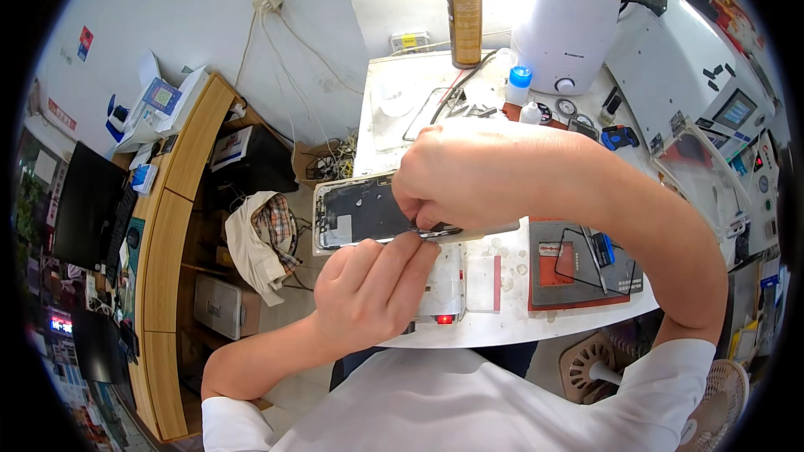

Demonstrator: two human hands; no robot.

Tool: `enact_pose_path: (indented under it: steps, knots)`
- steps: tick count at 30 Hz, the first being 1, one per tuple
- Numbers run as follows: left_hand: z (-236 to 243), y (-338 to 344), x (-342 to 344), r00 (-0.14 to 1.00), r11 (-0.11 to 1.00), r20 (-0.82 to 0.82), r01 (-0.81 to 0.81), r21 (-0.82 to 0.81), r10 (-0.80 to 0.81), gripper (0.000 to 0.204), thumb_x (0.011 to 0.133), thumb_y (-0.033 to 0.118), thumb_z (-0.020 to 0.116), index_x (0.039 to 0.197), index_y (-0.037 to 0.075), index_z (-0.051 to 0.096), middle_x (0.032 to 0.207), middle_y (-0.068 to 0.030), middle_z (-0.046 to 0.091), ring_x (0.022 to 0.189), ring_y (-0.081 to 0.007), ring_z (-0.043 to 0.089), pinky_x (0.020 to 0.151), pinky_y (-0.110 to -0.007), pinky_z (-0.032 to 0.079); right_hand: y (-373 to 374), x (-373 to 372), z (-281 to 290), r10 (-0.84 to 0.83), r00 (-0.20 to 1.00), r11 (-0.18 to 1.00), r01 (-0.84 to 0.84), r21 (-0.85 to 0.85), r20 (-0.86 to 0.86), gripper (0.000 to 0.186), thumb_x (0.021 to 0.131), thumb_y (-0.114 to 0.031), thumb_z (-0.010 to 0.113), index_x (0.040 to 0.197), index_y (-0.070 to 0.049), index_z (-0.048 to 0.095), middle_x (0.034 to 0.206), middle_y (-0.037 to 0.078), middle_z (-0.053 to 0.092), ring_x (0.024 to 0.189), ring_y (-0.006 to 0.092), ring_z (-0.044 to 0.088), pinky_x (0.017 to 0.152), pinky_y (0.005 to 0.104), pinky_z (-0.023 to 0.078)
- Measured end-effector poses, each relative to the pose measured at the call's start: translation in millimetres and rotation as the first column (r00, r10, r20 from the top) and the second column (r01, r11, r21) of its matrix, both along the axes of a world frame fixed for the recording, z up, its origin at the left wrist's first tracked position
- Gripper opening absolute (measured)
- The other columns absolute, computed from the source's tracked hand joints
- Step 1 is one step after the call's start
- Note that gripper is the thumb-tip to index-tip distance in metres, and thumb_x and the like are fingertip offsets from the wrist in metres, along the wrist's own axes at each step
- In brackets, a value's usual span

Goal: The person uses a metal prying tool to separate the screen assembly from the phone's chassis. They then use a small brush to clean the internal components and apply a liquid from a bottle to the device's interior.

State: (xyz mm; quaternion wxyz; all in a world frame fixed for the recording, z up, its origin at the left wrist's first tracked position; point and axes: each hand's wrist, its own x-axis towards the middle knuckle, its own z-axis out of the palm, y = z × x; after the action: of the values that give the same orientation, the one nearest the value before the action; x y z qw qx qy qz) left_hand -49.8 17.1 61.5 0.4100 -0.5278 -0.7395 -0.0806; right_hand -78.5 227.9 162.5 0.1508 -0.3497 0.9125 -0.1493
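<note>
A dark phone panel (368,211) with a pale rim lies crosswise before me, over the left side of the white table. A small pale square patch sits on its black face. From above, my right hand (456,180) reaches across the panel with fingers curled into a pinch at its near edge. My left hand (373,285) is closed below that edge, its thumb and fingertips pressed together close to the right fingertips. A thin dark strip shows beside the fingertips. Whatever sits inside either pinch is hidden by the fingers.
A grey mat (578,291) bears a thin black frame and a blue tool at right. Behind stand a brown spray can (465,25), a blue-capped bottle (519,85) and a white humidifier (565,29). A wooden cabinet (163,251) is at left.
</note>
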Motion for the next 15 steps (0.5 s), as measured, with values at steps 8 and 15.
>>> enact_pose_path:
  steps: [8, 15]
  knots:
    - [-1.5, 2.6, -0.7, 1.0, 1.0, 0.002, 0.008, 0.017, -0.008, 0.026, 0.073, 0.008, 0.069, 0.098, 0.003, 0.074, 0.098, -0.0043, 0.07, 0.066, -0.0127, 0.052, 0.055, -0.025, 0.037, 1.9, 1.3, -0.1, -0.015, 1.0, 1.0, 0.015, -0.001, -0.003, 0.017, 0.085, -0.014, 0.072, 0.096, -0.002, 0.078, 0.084, 0.016, 0.073, 0.079, 0.0329, 0.072, 0.071, 0.0427, 0.058]
    - [-0.4, 6.3, 0.2, 1.0, 1.0, 0.004, 0.007, 0.024, -0.007, 0.025, 0.074, 0.007, 0.071, 0.098, 0.003, 0.074, 0.098, -0.0041, 0.07, 0.065, -0.0127, 0.05, 0.055, -0.025, 0.036, 2.4, 0.8, 1.1, -0.047, 0.998, 0.999, 0.046, 0.013, 0.04, 0.013, 0.084, -0.011, 0.075, 0.096, -0.005, 0.078, 0.089, 0.013, 0.075, 0.085, 0.0301, 0.072, 0.074, 0.0405, 0.057]
